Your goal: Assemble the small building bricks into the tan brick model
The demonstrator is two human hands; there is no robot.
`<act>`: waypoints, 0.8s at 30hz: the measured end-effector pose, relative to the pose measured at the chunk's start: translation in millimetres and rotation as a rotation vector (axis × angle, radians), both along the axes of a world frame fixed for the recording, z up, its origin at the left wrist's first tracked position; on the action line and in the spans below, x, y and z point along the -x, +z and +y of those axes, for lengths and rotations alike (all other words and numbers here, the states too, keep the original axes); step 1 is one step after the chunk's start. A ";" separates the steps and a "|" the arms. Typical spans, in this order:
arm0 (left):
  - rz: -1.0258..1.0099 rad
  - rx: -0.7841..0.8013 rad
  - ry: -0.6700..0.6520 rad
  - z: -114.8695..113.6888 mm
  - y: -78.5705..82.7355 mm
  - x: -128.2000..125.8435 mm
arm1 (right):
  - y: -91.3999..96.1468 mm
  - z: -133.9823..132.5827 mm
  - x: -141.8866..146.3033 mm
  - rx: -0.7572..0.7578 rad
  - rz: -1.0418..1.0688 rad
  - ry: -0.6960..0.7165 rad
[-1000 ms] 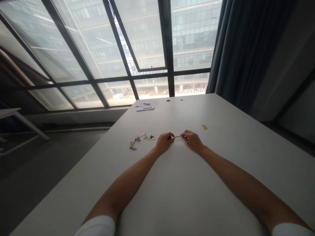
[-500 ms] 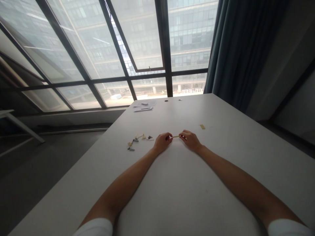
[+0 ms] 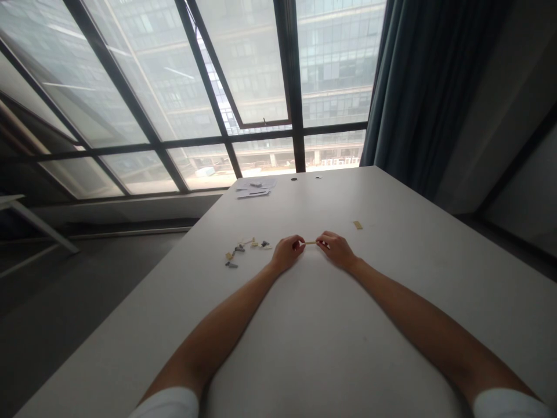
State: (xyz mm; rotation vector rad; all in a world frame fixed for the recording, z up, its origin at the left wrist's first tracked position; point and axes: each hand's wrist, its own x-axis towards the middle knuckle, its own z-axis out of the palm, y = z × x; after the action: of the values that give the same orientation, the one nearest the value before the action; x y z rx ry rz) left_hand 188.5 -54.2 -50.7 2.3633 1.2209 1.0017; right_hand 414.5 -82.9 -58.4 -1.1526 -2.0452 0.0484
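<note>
My left hand (image 3: 287, 252) and my right hand (image 3: 334, 248) rest on the white table (image 3: 331, 337), fingers curled. Between them they pinch a thin tan strip (image 3: 310, 242), one hand at each end. Several small tan and grey building pieces (image 3: 244, 249) lie scattered just left of my left hand. A single small tan piece (image 3: 357, 224) sits on the table beyond my right hand, apart from it.
Papers (image 3: 255, 187) lie at the table's far edge near two dark round holes (image 3: 294, 179). Large windows stand behind the table, a dark curtain (image 3: 418, 93) hangs at the right. Another table's edge (image 3: 26, 212) shows at the far left.
Between the first two frames the view shifted slightly. Both hands keep the same pinch on the strip and stay where they were.
</note>
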 end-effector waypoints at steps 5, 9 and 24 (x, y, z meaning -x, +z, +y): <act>-0.003 0.009 -0.008 0.4 -0.2 0.1 | -1.2 0.5 0.2 -0.002 -0.002 -0.002; -0.015 0.006 -0.011 1.1 -0.8 0.2 | -1.0 -0.2 0.9 -0.005 -0.005 -0.011; -0.072 0.003 -0.016 5.6 -6.0 1.8 | -0.2 -1.0 3.4 0.043 0.079 -0.028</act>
State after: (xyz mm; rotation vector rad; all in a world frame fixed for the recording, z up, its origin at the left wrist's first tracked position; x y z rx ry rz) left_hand 186.7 -48.6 -56.6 2.3099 1.1754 1.0688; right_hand 411.2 -83.9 -58.6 -1.1871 -1.9667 0.1230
